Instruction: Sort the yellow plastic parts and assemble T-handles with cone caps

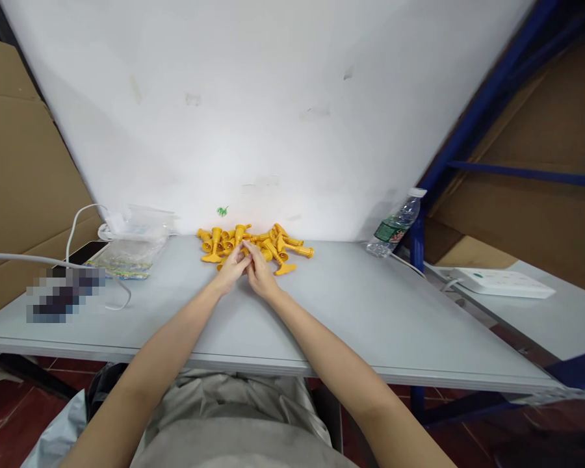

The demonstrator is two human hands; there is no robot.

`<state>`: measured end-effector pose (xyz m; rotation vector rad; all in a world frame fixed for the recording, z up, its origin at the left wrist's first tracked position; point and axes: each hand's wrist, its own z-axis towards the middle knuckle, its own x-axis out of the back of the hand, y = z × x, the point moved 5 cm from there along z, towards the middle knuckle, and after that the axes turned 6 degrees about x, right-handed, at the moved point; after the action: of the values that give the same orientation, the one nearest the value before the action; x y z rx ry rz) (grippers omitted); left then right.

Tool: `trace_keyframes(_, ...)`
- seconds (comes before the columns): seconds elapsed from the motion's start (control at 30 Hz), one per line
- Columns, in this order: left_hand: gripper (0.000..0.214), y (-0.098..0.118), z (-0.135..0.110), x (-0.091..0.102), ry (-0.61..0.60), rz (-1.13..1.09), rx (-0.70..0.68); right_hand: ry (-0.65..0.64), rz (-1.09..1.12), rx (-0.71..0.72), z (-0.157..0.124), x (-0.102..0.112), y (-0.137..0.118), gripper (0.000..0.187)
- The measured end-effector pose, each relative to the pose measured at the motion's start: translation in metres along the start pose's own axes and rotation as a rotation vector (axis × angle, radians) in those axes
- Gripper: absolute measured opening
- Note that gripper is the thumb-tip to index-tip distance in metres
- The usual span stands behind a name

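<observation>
At the middle of the table, my left hand (231, 269) and my right hand (262, 272) meet at the fingertips, fingers bent inward. Whatever lies between them, if anything, is hidden or too small to make out. Right behind and around the fingers is a pile of yellow-orange plastic pieces (216, 242), several with cup-like ends and some with a curved T-shaped end. One such piece (285, 268) lies just right of my right hand, its T end toward me. Another piece (303, 251) points out to the right of the pile.
A plastic water bottle (394, 227) leans at the table's back right, near a blue metal frame (417, 244). On the left lie clear plastic bags (131, 250), a white cable (73, 224) and a dark flat device (85, 253). A power strip (504, 283) sits on the adjoining surface.
</observation>
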<state>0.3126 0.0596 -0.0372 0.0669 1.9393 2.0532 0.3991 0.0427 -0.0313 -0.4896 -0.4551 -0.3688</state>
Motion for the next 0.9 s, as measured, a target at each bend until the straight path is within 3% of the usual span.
trace_keyframes(0.1, 0.043, 0.002, 0.003, 0.005, 0.085, 0.042, -0.041, -0.054, 0.006, -0.024, 0.000, 0.000, 0.000, 0.060)
trace_keyframes(0.27, 0.040, 0.011, 0.009, 0.031, 0.278, 0.052, -0.056, -0.101, -0.140, -0.067, 0.001, 0.003, 0.010, 0.065)
trace_keyframes(0.43, 0.045, 0.016, 0.013, 0.042, 0.259, 0.151, -0.107, -0.181, -0.334, -0.129, 0.002, 0.010, 0.024, 0.054)
trace_keyframes(0.53, 0.054, 0.019, 0.010, 0.039, 0.243, 0.388, -0.213, -0.195, -0.395, -0.134, 0.003, 0.015, 0.028, 0.048)
trace_keyframes(0.63, 0.058, 0.022, 0.000, 0.026, 0.118, 0.729, -0.388, -0.174, -0.428, -0.136, 0.004, 0.020, 0.030, 0.045)
trace_keyframes(0.7, 0.061, 0.020, -0.005, 0.020, 0.054, 0.920, -0.407, -0.128, -0.446, -0.147, 0.004, 0.024, 0.032, 0.044)
trace_keyframes(0.77, 0.060, 0.017, -0.006, 0.021, 0.079, 1.055, -0.348, -0.082, -0.466, -0.171, 0.004, 0.028, 0.033, 0.043)
trace_keyframes(0.9, 0.050, 0.019, -0.004, 0.029, 0.253, 1.201, -0.260, -0.093, -0.493, -0.197, 0.004, 0.027, 0.033, 0.042)
